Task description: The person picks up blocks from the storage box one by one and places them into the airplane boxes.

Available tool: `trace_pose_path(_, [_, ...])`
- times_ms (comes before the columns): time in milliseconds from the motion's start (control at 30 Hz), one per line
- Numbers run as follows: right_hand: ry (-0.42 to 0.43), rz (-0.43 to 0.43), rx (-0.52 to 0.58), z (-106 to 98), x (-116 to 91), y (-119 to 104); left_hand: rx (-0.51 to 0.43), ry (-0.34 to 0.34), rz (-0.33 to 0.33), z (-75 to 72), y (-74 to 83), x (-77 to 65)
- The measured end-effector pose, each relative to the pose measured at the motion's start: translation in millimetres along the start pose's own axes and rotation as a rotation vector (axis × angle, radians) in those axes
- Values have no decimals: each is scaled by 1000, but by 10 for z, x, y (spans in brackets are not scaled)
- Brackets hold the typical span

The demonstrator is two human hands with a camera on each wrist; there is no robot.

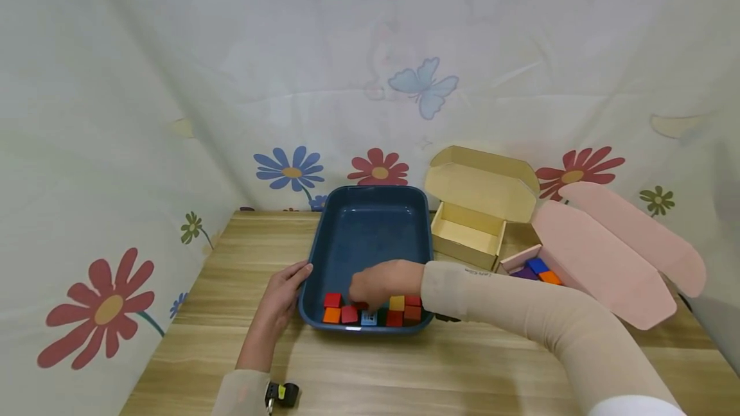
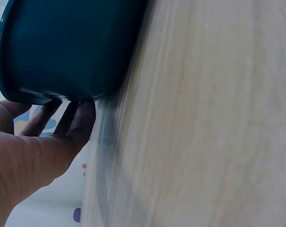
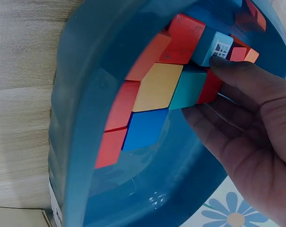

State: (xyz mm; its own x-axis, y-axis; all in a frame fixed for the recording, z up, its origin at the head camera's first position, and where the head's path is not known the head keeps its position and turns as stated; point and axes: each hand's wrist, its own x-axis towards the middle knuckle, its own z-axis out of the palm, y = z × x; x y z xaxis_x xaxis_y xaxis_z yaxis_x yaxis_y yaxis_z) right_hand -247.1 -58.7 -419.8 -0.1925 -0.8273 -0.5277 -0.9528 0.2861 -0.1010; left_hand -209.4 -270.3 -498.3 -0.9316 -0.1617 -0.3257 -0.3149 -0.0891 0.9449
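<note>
A dark blue tray (image 1: 376, 230) holds several coloured blocks along its near side. My left hand (image 1: 283, 294) holds the tray's left rim; in the left wrist view its bent fingers (image 2: 81, 118) touch the outer wall below the rim. Inside the tray, my right hand (image 1: 384, 281) reaches down among the blocks. The right wrist view shows a red block (image 3: 210, 89) between its thumb and fingers, beside a green block (image 3: 188, 87). The thumb tip lies against a light blue block (image 3: 217, 47) with a printed pattern. A yellow block (image 3: 158, 87) and a blue block (image 3: 145, 128) sit nearby.
Right of the tray stands a yellow cardboard box (image 1: 468, 236) with its lid raised. Beyond it, partly behind my right sleeve, an open pink box (image 1: 601, 262) contains purple, blue and orange blocks. The wood-grain table (image 1: 272, 236) meets a flowered curtain (image 1: 324, 69) behind.
</note>
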Motion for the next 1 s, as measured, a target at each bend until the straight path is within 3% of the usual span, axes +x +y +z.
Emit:
trace_pose_path(333, [84,34,124,-98,-145,23,-3,-14,1,26,8,11])
trace_pose_path(633, [168,62,133,-259,-301,181,15,-8,-2,-7,46,-29])
trace_pose_path(833, [183,97,166,-300,-435,282,-14,-41,-7,-3,30,-27])
trace_pose_path(1000, [209,115,137,-328,-539,347,-16,-54,-16,27,121,-113])
